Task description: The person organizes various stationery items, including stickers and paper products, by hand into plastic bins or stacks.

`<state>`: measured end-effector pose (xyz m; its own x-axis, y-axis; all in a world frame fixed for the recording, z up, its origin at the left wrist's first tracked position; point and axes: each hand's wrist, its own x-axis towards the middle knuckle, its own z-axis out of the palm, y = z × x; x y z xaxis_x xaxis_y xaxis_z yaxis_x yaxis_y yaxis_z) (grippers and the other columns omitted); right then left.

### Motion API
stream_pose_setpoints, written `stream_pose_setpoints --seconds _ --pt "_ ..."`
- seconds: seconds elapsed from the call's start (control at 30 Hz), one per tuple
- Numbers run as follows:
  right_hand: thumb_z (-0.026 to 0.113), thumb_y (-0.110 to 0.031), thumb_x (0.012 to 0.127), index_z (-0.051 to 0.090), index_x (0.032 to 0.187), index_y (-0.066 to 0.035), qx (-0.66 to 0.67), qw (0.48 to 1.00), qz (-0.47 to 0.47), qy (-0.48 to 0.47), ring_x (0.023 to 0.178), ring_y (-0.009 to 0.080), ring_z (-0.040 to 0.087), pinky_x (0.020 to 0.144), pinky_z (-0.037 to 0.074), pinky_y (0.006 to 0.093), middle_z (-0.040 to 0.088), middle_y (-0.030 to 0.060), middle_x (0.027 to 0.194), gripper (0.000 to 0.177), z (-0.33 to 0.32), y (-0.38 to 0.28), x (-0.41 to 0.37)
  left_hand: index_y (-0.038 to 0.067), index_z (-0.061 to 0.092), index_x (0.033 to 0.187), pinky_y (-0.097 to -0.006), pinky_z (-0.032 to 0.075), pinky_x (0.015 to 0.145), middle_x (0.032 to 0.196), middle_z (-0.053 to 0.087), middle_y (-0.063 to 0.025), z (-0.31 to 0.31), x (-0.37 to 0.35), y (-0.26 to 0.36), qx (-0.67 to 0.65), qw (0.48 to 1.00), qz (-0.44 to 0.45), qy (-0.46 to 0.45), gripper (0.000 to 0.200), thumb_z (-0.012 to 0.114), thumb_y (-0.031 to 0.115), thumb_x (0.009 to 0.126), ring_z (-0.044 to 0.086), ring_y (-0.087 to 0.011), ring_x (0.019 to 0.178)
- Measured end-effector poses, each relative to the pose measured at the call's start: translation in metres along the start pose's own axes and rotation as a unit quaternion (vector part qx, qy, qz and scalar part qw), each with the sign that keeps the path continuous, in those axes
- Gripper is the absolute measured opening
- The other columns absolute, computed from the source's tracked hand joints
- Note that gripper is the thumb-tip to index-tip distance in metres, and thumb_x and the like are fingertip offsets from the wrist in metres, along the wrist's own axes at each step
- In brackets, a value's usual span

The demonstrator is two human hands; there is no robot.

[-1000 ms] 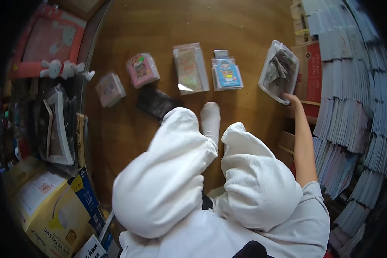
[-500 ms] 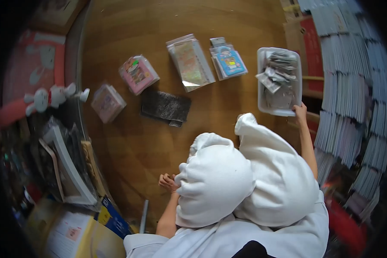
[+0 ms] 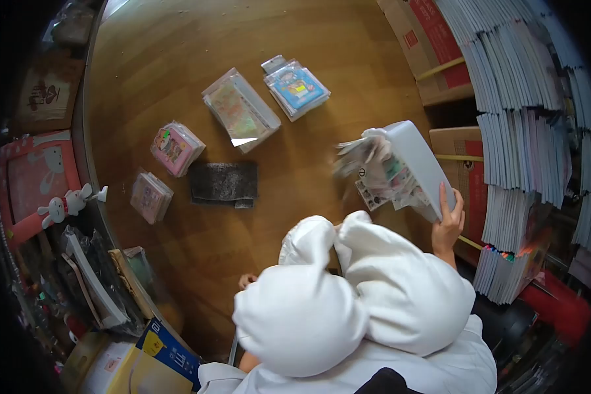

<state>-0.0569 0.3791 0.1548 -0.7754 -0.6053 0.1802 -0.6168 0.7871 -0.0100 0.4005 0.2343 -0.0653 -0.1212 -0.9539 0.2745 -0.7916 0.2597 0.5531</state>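
Single view, head-worn camera. It looks steeply down and slightly forward over the person's own body. The white-clad knees fill the lower centre, close to the lens. The wooden floor spreads above them, farther off, to the top edge. Very wide lens: straight edges bow, and the corners black out in a round rim. The right hand grips the white tray right of centre, at arm's reach. Stacks of booklets curve along the right edge. A pink frame and a yellow box mark the left side. The left hand barely shows beside the knees.
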Motion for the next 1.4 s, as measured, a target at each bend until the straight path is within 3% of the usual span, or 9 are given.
stream_pose_setpoints --seconds 0.2,0.43,0.6,0.8,0.93,1.03,1.13,1.23,1.4 --pt "0.062 -0.008 0.072 0.063 0.125 -0.016 0.012 0.998 -0.001 0.067 0.095 0.0272 0.052 0.081 0.038 0.0359 0.051 0.0158 0.131 0.054 0.022 0.001 -0.074 0.000 0.055 0.108 -0.0397 0.040 0.093 0.111 0.054 -0.0157 0.055 0.180 0.162 -0.263 0.945 0.153 -0.117 0.020 0.054 0.005 0.089 0.051 -0.0301 0.108" --pt "0.050 -0.030 0.089 0.063 0.125 -0.013 -0.005 0.990 -0.024 0.137 0.089 0.0252 0.051 0.078 0.035 0.0334 0.049 0.0191 0.132 0.042 0.031 0.031 -0.060 0.006 0.035 0.140 -0.0478 0.021 0.112 0.146 0.032 -0.0191 0.165 0.230 0.300 -0.194 0.839 0.380 -0.339 0.059 0.056 0.033 0.092 0.026 -0.0377 0.137" --pt "0.061 0.006 0.070 0.060 0.128 -0.013 0.006 0.976 -0.036 0.216 0.095 0.0225 0.053 0.079 0.038 0.0350 0.047 0.0170 0.132 0.061 0.003 0.037 -0.031 0.015 0.029 0.146 -0.0515 0.012 0.115 0.152 0.026 -0.0125 0.211 0.207 0.280 -0.081 0.808 0.463 -0.356 0.066 0.045 0.051 0.093 0.019 -0.0347 0.141" --pt "0.051 0.011 0.068 0.058 0.130 -0.011 0.162 0.959 -0.013 0.233 0.110 0.0299 0.052 0.087 0.047 0.0362 0.048 0.0197 0.127 0.066 -0.012 0.022 0.022 0.015 0.033 0.145 -0.0508 0.010 0.115 0.153 0.025 -0.0116 0.192 0.189 0.275 -0.103 0.764 0.484 -0.413 0.064 0.047 0.049 0.092 0.018 -0.0345 0.142" --pt "0.049 0.011 0.068 0.058 0.126 -0.003 0.323 0.934 0.035 0.148 0.098 0.0250 0.057 0.080 0.048 0.0311 0.055 0.0196 0.115 0.060 -0.010 0.006 0.079 0.011 0.033 0.144 -0.0501 0.011 0.115 0.152 0.027 -0.0132 0.159 0.202 0.290 -0.196 0.802 0.427 -0.368 0.061 0.052 0.039 0.093 0.019 -0.0348 0.142" --pt "0.052 0.008 0.066 0.061 0.106 0.006 0.584 0.764 0.274 -0.034 0.079 0.0197 0.057 0.072 0.047 0.0292 0.060 0.0128 0.093 0.042 0.026 0.003 0.116 0.008 0.032 0.143 -0.0480 0.016 0.114 0.151 0.027 -0.0156 0.137 0.215 0.296 -0.329 0.833 0.306 -0.322 0.058 0.054 0.028 0.094 0.021 -0.0358 0.141" --pt "0.054 0.006 0.062 0.059 0.086 0.003 0.628 0.709 0.301 -0.108 0.067 0.0151 0.052 0.065 0.043 0.0277 0.058 0.0048 0.076 0.025 0.063 -0.004 0.152 0.004 0.040 0.137 -0.0423 0.030 0.109 0.145 0.035 -0.0187 0.117 0.231 0.293 -0.346 0.860 0.277 -0.253 0.047 0.055 0.014 0.094 0.033 -0.0365 0.136" --pt "0.054 0.005 0.060 0.056 0.079 0.001 0.625 0.716 0.291 -0.114 0.066 0.0136 0.050 0.063 0.042 0.0269 0.055 0.0033 0.074 0.019 0.087 -0.008 0.165 0.002 0.047 0.129 -0.0427 0.034 0.106 0.135 0.048 -0.0192 0.103 0.256 0.275 -0.354 0.853 0.225 -0.310 0.039 0.056 0.016 0.094 0.043 -0.0360 0.128" --pt "0.051 0.005 0.065 0.063 0.088 0.003 0.635 0.716 0.246 -0.151 0.066 0.0106 0.052 0.063 0.042 0.0254 0.059 0.0033 0.076 0.025 0.067 -0.054 0.133 0.000 0.044 0.133 -0.0253 0.050 0.068 0.103 0.064 -0.0129 0.090 0.263 0.264 -0.438 0.787 0.042 -0.433 0.046 0.054 0.027 0.097 0.061 -0.0108 0.083"
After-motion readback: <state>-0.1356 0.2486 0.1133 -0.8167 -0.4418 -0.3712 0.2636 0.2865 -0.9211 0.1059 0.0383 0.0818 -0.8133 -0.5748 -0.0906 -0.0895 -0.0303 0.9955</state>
